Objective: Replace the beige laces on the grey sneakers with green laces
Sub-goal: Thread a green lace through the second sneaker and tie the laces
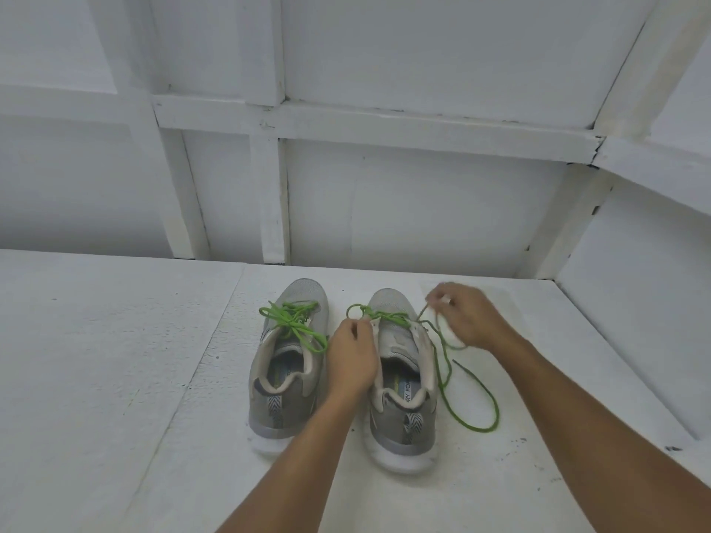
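Two grey sneakers stand side by side on a white surface, heels toward me. The left sneaker (286, 363) carries a green lace (294, 324) tied in a bow. Across the right sneaker (402, 375) runs another green lace (448, 373), its long free end trailing in a loop to the right. My left hand (352, 357) sits between the shoes and pinches the lace near a small loop at the left eyelets. My right hand (463, 317), above and right of the shoe, pinches the other strand. No beige lace is in view.
The white tabletop (115, 359) runs wide to the left. A white panelled wall (384, 205) rises just behind the shoes, and a side wall (635, 340) closes in on the right.
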Action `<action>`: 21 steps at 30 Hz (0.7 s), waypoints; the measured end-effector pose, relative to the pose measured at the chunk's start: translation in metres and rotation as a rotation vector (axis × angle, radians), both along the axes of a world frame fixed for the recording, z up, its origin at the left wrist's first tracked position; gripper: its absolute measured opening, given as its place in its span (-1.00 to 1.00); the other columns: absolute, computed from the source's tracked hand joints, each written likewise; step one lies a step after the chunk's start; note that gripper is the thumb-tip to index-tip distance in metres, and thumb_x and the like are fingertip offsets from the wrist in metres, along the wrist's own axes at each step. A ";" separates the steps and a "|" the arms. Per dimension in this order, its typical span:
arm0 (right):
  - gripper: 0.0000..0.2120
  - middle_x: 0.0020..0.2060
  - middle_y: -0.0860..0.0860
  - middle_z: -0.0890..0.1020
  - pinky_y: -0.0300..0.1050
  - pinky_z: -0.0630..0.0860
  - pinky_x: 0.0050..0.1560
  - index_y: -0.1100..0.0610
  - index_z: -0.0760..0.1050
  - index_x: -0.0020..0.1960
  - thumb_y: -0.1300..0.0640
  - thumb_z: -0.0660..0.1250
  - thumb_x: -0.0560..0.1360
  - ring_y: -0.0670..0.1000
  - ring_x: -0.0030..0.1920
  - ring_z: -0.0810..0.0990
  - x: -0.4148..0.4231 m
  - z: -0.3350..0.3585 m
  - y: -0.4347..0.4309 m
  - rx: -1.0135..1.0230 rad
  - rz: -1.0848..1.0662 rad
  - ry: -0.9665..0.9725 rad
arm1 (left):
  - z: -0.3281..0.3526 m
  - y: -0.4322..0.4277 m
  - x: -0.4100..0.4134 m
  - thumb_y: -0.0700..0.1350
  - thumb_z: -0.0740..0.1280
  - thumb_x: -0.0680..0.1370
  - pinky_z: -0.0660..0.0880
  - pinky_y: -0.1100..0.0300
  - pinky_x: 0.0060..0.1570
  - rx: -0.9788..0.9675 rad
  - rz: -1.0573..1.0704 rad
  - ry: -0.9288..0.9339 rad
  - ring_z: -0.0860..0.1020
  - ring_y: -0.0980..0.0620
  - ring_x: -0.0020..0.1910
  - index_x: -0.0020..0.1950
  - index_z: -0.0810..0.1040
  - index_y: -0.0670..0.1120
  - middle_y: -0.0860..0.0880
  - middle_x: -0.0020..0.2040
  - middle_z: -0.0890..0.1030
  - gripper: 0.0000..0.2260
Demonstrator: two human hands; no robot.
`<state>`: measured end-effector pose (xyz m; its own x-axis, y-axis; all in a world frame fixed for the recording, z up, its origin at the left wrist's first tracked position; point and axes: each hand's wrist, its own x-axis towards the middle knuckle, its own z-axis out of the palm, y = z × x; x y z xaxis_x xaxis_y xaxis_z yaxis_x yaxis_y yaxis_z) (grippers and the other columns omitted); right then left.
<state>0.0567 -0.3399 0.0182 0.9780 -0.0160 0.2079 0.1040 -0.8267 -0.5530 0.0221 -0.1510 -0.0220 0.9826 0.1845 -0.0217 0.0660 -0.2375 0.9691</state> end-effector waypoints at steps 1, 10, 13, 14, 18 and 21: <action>-0.86 -0.21 -0.01 0.58 -0.20 0.32 -0.35 0.11 0.53 -0.05 0.17 0.20 0.61 -0.09 -0.34 0.44 0.006 0.012 -0.004 0.235 -0.129 -0.040 | -0.001 0.000 0.000 -0.05 0.14 0.65 0.28 0.12 -0.24 -0.003 0.004 0.007 0.42 -0.01 -0.26 -0.20 0.43 -0.12 -0.01 -0.30 0.48 -0.73; -0.90 -0.35 -0.02 0.52 -0.28 0.38 -0.44 0.04 0.57 -0.08 0.22 0.32 0.51 -0.07 -0.43 0.43 0.001 0.038 -0.006 0.299 -0.131 -0.069 | 0.000 -0.002 -0.001 -0.05 0.14 0.65 0.28 0.14 -0.23 0.002 0.011 0.017 0.47 -0.02 -0.20 -0.07 0.49 -0.15 0.00 -0.23 0.53 -0.76; -0.81 -0.26 -0.07 0.57 -0.15 0.51 -0.17 -0.11 0.64 0.02 0.09 0.36 0.46 -0.02 -0.24 0.56 -0.007 0.007 0.000 -0.288 0.072 0.234 | 0.001 -0.003 -0.001 -0.05 0.14 0.65 0.28 0.15 -0.22 0.001 0.014 0.021 0.47 -0.01 -0.19 -0.07 0.49 -0.14 0.02 -0.23 0.51 -0.77; -0.83 -0.25 -0.07 0.58 -0.14 0.50 -0.17 -0.11 0.64 0.01 0.05 0.35 0.46 -0.01 -0.21 0.56 -0.008 0.003 0.002 -0.353 0.071 0.269 | 0.000 -0.003 -0.001 -0.05 0.14 0.65 0.28 0.15 -0.21 0.000 0.016 0.020 0.47 -0.01 -0.18 -0.07 0.48 -0.13 0.02 -0.23 0.51 -0.77; -0.92 -0.26 -0.01 0.62 -0.14 0.44 -0.24 -0.04 0.61 -0.06 0.01 0.35 0.52 -0.03 -0.31 0.52 -0.006 -0.003 0.008 -0.179 0.062 0.234 | 0.000 -0.002 -0.001 -0.04 0.14 0.65 0.29 0.14 -0.20 -0.002 0.025 0.023 0.46 -0.03 -0.18 -0.08 0.47 -0.13 0.02 -0.25 0.50 -0.76; -0.88 -0.18 -0.08 0.61 -0.25 0.41 -0.19 -0.03 0.60 0.05 0.03 0.34 0.54 -0.10 -0.19 0.54 -0.006 -0.004 0.012 0.029 0.090 0.233 | 0.000 -0.003 -0.001 -0.02 0.14 0.65 0.29 0.14 -0.20 -0.006 0.025 0.026 0.46 -0.03 -0.19 -0.08 0.47 -0.14 0.01 -0.24 0.50 -0.75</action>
<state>0.0510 -0.3283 0.0141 0.9973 0.0703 -0.0231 0.0428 -0.8031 -0.5943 0.0206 -0.1535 -0.0216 0.9767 0.2093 -0.0486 0.0974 -0.2300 0.9683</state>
